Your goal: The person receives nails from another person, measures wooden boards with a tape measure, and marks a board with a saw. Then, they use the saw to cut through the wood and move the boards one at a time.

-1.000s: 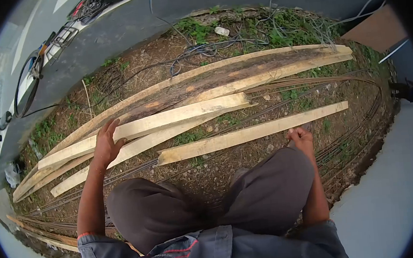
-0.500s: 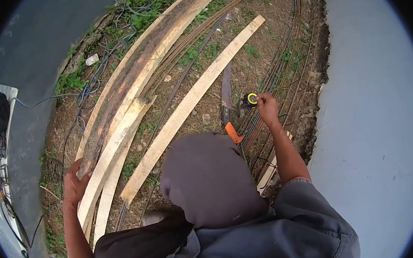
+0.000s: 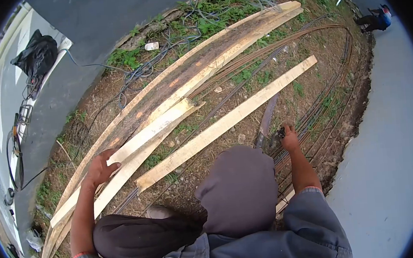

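My left hand (image 3: 101, 170) lies over a pale sawn board (image 3: 154, 127), thumb and fingers apart in a curve at its upper edge. My right hand (image 3: 291, 140) is closed on a small black tape measure (image 3: 279, 133), low over the ground to the right of my knee. Close beside it lies a handsaw (image 3: 267, 117), its handle hidden behind the knee. A separate long plank (image 3: 225, 123) runs diagonally between my hands. Beneath the board under my left hand, another pale board (image 3: 127, 173) sticks out.
A long bark-covered timber (image 3: 174, 85) lies beyond the boards. Rusty steel rods (image 3: 329, 90) curve along the right, beside a grey wall (image 3: 384, 163). Blue cable (image 3: 132, 76) tangles in the grass. A person (image 3: 377, 18) is at the far right.
The view has swung, bringing the far person into sight. My left hand has come over the board from its edge. The tape measure's yellow face is turned out of sight.
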Available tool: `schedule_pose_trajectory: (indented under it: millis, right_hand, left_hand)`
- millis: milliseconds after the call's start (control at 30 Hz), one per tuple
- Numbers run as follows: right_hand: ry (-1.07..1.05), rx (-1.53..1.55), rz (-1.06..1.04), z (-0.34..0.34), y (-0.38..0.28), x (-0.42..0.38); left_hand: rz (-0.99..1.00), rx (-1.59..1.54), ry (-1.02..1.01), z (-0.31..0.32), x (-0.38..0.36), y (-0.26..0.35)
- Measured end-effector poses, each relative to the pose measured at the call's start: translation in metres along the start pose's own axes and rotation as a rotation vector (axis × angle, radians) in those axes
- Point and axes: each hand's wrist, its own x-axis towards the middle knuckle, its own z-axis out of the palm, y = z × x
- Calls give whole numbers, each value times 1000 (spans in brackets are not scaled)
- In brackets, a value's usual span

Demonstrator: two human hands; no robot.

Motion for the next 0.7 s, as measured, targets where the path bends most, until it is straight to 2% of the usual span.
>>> schedule_pose_trajectory:
  millis: [67, 133, 167, 233, 300, 333, 367, 400, 433, 500, 567, 667, 700]
  right_hand:
    - [5, -99, -162, 1, 17, 14]
    - [-62, 416, -65, -22, 3, -4]
    - [-64, 413, -94, -40, -12, -11]
    - [-193, 1184, 113, -76, -60, -50]
    - [-331, 1275, -83, -112, -107, -67]
    - [-260, 1056, -305, -136, -140, -80]
    - [-184, 824, -517, -162, -178, -93]
    - [-104, 699, -713, -183, -212, -107]
    - [-25, 566, -912, -202, -246, -124]
    - [30, 398, -1069, -235, -306, -163]
    - [-24, 339, -1234, -251, -351, -187]
    - [-78, 260, -1382, -263, -401, -218]
    - [-90, 230, -1407, -264, -413, -225]
  left_hand:
    - [-22, 26, 18, -5, -5, 9]
    - [15, 21, -10, -11, -9, 19]
    - [-3, 15, 12, -15, -7, 24]
    - [36, -186, 48, -21, -6, 38]
    - [30, -288, 15, -36, 0, 75]
    - [25, -383, -27, -41, 5, 92]
    - [116, -418, -10, -41, 11, 102]
    - [127, -418, 3, -44, 15, 118]
    - [151, -557, -16, -48, 15, 139]
    - [210, -759, -20, -56, 15, 173]
    - [230, -902, -51, -65, 12, 195]
    - [284, -1097, -146, -74, 9, 199]
    - [292, -1121, -112, -73, 9, 194]
